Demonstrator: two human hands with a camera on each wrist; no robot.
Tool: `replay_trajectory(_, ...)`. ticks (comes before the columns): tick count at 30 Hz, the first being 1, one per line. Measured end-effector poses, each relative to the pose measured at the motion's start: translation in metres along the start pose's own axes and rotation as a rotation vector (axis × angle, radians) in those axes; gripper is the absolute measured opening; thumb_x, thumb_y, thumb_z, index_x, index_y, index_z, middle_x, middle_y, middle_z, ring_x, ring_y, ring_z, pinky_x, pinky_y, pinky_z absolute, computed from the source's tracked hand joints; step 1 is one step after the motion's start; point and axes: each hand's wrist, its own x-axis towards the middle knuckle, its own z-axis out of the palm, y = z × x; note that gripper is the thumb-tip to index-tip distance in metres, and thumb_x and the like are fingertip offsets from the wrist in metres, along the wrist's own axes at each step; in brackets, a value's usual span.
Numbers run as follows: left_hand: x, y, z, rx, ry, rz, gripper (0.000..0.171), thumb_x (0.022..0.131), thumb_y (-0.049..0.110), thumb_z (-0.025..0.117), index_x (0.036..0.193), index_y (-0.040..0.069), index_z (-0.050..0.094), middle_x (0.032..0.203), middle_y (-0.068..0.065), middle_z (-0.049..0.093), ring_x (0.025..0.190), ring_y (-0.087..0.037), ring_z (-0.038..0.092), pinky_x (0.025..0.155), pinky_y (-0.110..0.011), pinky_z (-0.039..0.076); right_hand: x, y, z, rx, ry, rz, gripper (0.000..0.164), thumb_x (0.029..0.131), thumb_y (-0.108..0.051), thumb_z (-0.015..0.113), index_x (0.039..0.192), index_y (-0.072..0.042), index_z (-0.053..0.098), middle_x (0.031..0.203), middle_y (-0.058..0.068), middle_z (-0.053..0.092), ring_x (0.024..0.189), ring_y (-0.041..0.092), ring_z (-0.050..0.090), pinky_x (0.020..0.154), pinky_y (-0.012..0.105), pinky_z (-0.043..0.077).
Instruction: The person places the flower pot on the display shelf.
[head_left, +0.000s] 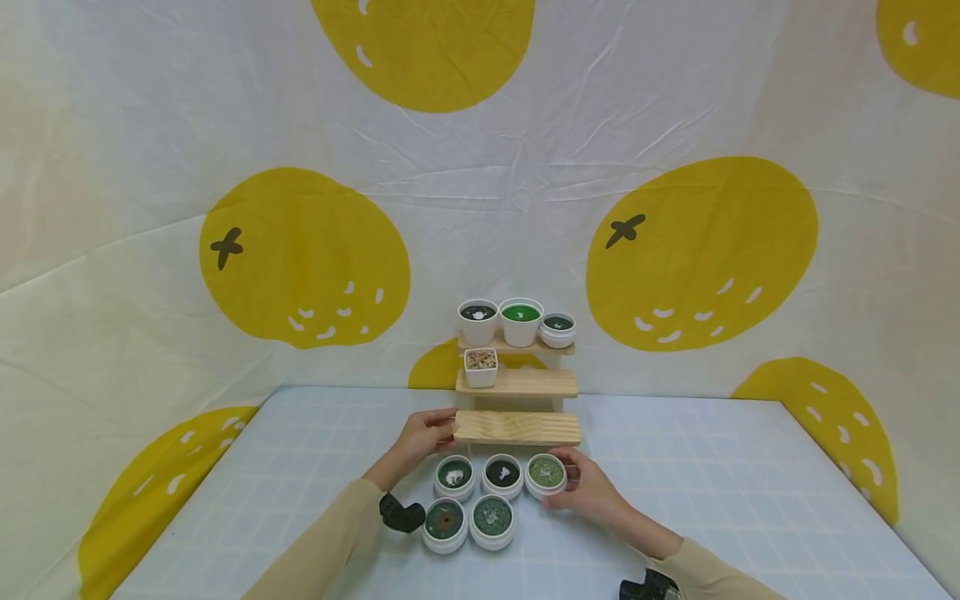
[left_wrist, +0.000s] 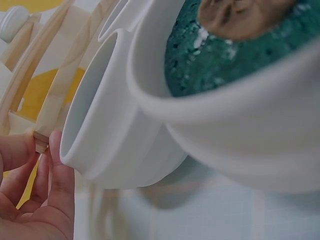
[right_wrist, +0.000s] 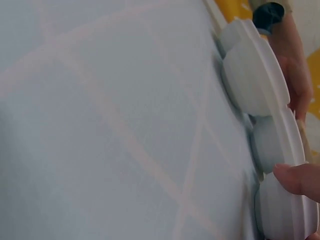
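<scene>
My left hand (head_left: 417, 440) pinches the left end of the lowest step of a small wooden tiered shelf (head_left: 517, 427); in the left wrist view, thumb and fingers close on the wood's end (left_wrist: 42, 140). My right hand (head_left: 591, 490) grips a round white pot with light green filling (head_left: 546, 472) from its right side. In the right wrist view the thumb lies on that pot (right_wrist: 280, 212). Beside it stand a black-filled pot (head_left: 502, 475) and a dark green one (head_left: 454, 476). Nearer me are a pot with a brown centre (head_left: 444, 523) and a speckled green pot (head_left: 492, 521).
On the shelf's top step stand a black-filled pot (head_left: 478, 321), a bright green one (head_left: 521, 321) and a smaller dark green one (head_left: 557, 329). A square pebble-filled pot (head_left: 481, 368) sits left on the middle step. A patterned curtain (head_left: 495, 225) hangs behind the table (head_left: 735, 483).
</scene>
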Motion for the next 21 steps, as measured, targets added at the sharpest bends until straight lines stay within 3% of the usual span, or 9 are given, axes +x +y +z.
replay_trajectory(10,-0.004,0.001,-0.003,-0.020,-0.043,0.051,0.038,0.092,0.005,0.060,0.129,-0.005,0.056,0.103,-0.016,0.065,0.074,-0.011,0.063,0.070,-0.025,0.060,-0.001,-0.002,0.004,-0.066,0.068,0.016,0.068,0.062,-0.001,0.085,0.123,0.004,0.055,0.115,0.018,0.061,0.094,0.018,0.059,0.073,0.017,0.052)
replay_trajectory(21,0.001,0.000,-0.001,-0.014,-0.008,-0.001,0.040,0.093,0.004,0.058,0.132,-0.004,0.054,0.108,-0.017,0.065,0.073,-0.010,0.061,0.072,-0.028,0.060,-0.004,-0.022,0.001,-0.111,0.187,0.068,0.071,0.060,-0.005,0.087,0.124,0.001,0.056,0.114,0.013,0.062,0.096,0.019,0.061,0.078,0.021,0.053)
